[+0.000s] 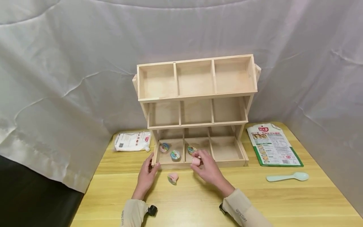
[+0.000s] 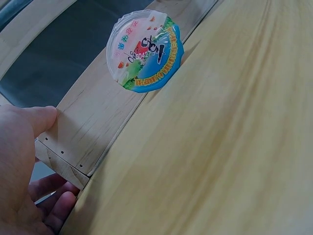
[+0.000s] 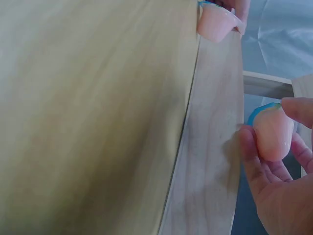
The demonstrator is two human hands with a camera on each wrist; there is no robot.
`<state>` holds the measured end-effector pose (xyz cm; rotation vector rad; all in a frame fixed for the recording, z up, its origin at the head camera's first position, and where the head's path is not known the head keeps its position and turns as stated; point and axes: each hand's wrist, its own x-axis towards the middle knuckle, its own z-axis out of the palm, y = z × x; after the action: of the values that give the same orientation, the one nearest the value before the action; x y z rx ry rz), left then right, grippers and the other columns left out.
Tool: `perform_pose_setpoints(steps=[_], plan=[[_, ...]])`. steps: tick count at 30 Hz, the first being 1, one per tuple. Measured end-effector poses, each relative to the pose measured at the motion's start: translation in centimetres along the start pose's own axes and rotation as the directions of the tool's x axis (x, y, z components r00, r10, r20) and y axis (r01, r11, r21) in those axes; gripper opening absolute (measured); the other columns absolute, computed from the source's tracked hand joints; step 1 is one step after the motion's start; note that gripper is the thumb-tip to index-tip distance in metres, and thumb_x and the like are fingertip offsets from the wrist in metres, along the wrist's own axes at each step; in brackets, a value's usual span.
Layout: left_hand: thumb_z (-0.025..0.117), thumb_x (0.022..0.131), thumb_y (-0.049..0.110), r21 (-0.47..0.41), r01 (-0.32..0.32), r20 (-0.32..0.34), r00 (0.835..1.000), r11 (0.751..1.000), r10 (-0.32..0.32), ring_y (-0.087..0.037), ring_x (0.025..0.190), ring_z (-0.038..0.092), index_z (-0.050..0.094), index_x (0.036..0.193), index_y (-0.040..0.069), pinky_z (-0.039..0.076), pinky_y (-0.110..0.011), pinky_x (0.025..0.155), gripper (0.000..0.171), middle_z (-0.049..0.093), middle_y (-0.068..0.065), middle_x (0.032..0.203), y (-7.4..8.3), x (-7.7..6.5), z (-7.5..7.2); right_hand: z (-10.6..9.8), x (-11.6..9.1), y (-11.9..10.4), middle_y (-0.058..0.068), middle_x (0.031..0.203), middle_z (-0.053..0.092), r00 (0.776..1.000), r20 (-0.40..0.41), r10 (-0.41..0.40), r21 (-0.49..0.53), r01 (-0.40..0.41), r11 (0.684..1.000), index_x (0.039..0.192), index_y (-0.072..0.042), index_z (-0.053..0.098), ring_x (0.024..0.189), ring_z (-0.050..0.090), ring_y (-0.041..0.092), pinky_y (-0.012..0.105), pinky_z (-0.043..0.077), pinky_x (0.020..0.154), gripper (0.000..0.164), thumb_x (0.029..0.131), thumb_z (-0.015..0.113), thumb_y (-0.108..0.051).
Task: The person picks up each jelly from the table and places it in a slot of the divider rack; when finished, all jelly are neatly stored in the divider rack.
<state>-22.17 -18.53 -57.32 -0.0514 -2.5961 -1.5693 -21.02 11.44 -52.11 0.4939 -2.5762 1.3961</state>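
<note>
My left hand [image 1: 146, 176] holds the front left corner of a three-tier wooden rack [image 1: 198, 164], its thumb on the front board and the other fingers around the side. In my right hand [image 1: 208, 168], fingers and thumb pinch a pink jelly cup [image 3: 274, 133] at the front of the bottom tier's middle compartment. Another jelly cup [image 1: 192, 149] lies in that compartment, partly behind the fingers. Two more, a jelly cup [image 1: 164, 148] and a jelly cup [image 1: 175, 154], sit in the bottom left compartment. One jelly cup [image 1: 173, 178] lies tipped on the table between the hands.
Left of the rack lies a white spouted pouch [image 1: 132, 141]. On the right are a flat white-and-green food bag [image 1: 273, 145] and a pale green spoon [image 1: 287, 177]. Grey curtains [image 1: 195, 31] close in the wooden table [image 1: 187, 205] at the back and sides.
</note>
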Motion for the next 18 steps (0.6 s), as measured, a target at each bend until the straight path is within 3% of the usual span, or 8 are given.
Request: perform_pose_setpoints(steps=[8, 18], plan=[[0.061, 0.106, 0.037, 0.010, -0.003, 0.000, 1.000, 1.000, 0.003, -0.028, 0.124, 0.057, 0.035, 0.162, 0.017, 0.048, -0.037, 0.100, 0.066, 0.053, -0.018, 0.146, 0.0, 0.0, 0.0, -2.0, 0.9, -0.6, 0.006, 0.109, 0.065, 0.996, -0.091, 0.004, 0.047, 0.000, 0.999, 0.114, -0.009, 0.063, 0.096, 0.067, 0.021, 0.033, 0.060, 0.085, 0.033, 0.088, 0.082, -0.011], [0.061, 0.105, 0.036, 0.017, -0.014, -0.005, 1.000, 1.000, 0.014, -0.028, 0.123, 0.057, 0.035, 0.162, 0.016, 0.048, -0.038, 0.099, 0.065, 0.055, -0.018, 0.144, 0.0, 0.0, 0.0, -6.0, 2.7, 0.7, 0.013, 0.112, 0.069, 0.980, -0.200, 0.018, 0.078, -0.003, 0.997, 0.115, -0.003, 0.061, 0.103, 0.068, 0.026, 0.035, 0.058, 0.092, 0.035, 0.088, 0.083, -0.012]])
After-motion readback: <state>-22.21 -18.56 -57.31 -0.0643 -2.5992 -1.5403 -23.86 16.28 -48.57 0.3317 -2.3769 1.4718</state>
